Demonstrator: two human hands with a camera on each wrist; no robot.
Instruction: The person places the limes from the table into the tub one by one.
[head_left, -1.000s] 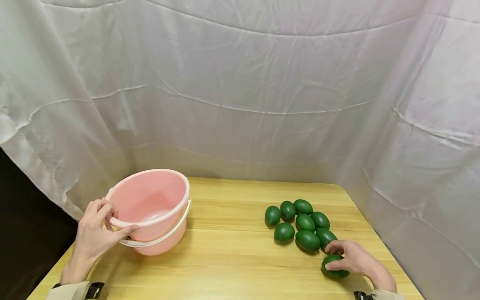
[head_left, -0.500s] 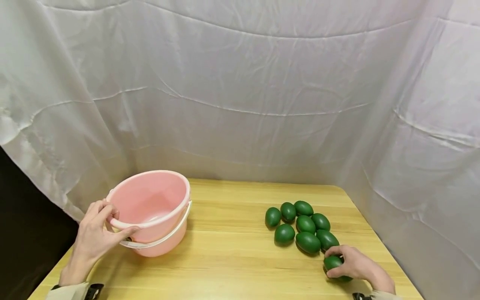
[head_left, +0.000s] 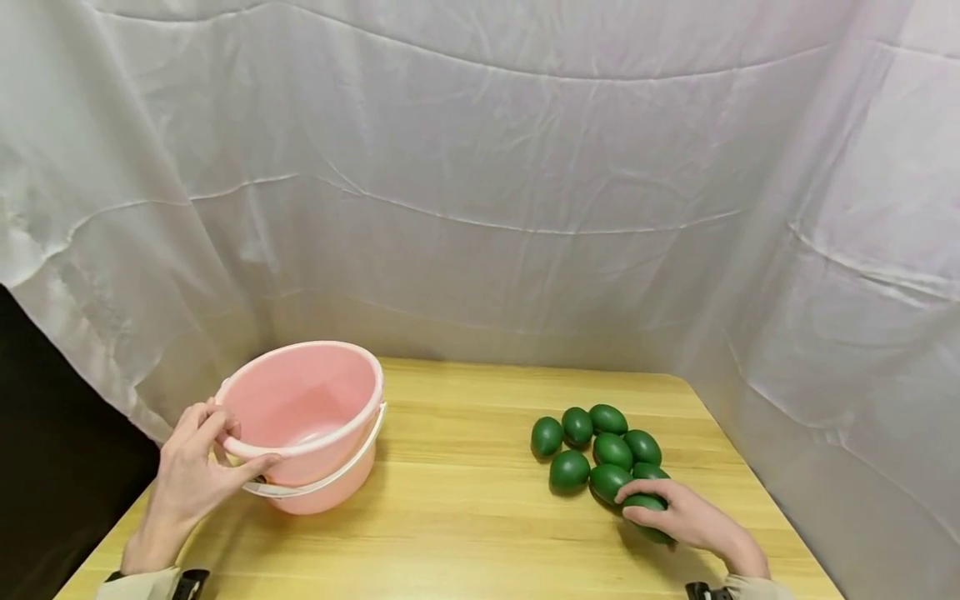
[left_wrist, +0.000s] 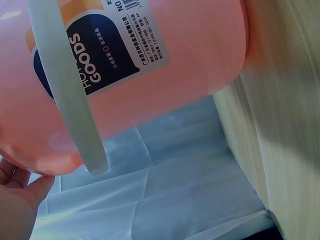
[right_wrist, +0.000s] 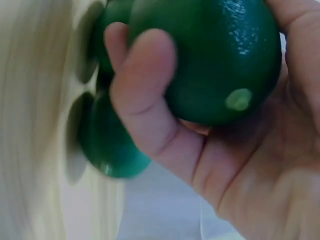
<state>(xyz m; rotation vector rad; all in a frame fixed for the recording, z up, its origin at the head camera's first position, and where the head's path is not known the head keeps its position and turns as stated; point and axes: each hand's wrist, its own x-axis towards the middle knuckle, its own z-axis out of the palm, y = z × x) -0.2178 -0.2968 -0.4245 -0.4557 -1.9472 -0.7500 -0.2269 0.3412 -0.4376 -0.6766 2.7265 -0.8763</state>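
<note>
At the left of the table, my left hand (head_left: 187, 483) grips the near left rim of a pink bucket (head_left: 307, 387), thumb outside and fingers over the edge. The bucket's white handle (left_wrist: 70, 95) hangs down against its labelled side in the left wrist view. My right hand (head_left: 697, 517) holds a dark green avocado (right_wrist: 220, 60), fingers curled round it and its pale stem spot showing. This avocado is close to the near end of a cluster of avocados (head_left: 612, 451); whether it touches the table cannot be seen.
The wooden table (head_left: 450, 517) lies between the bucket and the avocados. Pale grey cloth (head_left: 480, 275) hangs behind the table and along both sides. Other avocados (right_wrist: 112, 137) sit just beyond my right fingers in the right wrist view.
My right hand has closed round the nearest avocado and moved it left and slightly away from me, towards the cluster. The left hand and bucket have stayed in place.
</note>
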